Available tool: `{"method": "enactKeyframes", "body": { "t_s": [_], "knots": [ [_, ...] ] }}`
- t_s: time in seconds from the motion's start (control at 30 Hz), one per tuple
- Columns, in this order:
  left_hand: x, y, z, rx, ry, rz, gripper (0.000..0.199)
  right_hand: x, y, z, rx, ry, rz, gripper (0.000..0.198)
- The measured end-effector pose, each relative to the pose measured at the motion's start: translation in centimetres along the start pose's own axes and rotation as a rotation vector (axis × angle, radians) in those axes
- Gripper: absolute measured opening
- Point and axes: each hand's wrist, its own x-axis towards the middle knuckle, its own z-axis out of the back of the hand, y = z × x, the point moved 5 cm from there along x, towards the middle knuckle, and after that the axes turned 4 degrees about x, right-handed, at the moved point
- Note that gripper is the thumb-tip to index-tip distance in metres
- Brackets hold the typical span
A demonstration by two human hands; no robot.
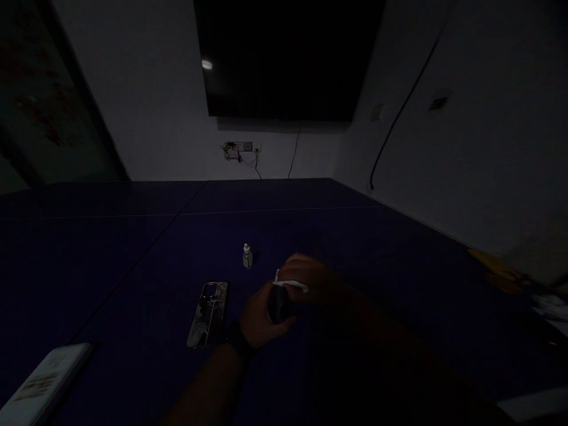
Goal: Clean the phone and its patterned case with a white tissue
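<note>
The picture is very dark. In my left hand [261, 316], fingers curled around its sides, is a dark, smooth object that looks like a phone [278, 304]. My right hand [306, 277] is closed over its far end and holds a thin white tissue [290, 285] against it; the fingertips are partly hidden. A patterned phone case [208, 315] with a camera cut-out lies flat on the table, left of my left hand. Beyond the hands a small clear bottle [247, 258] with a white top stands upright.
The blue table [146, 260] reaches to the wall, under a large screen [288, 59]. At the lower left lies a white packet [44, 381]. A yellow item [497, 266] and other dim things are at the right edge. Cables hang on the walls.
</note>
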Motion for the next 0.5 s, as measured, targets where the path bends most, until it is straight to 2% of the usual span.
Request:
{"method": "enactKeyframes", "body": {
  "t_s": [0.1,0.23,0.4,0.5],
  "knots": [
    [0.0,0.0,0.2,0.003,0.001,-0.004,0.052,0.2,-0.5,0.0,0.012,-0.028,0.004,0.016],
    [0.1,-0.4,0.2,-0.041,0.014,-0.002,0.055,-0.3,0.4,-0.2,0.068,0.029,0.035,0.011],
    [0.0,-0.3,0.1,-0.034,0.006,0.013,0.056,-0.1,-0.2,0.4,0.053,0.044,-0.081,0.012],
    [-0.1,-0.2,0.0,-0.045,0.006,0.01,0.057,0.1,0.1,0.4,0.021,0.105,-0.057,0.011]
  ]
}}
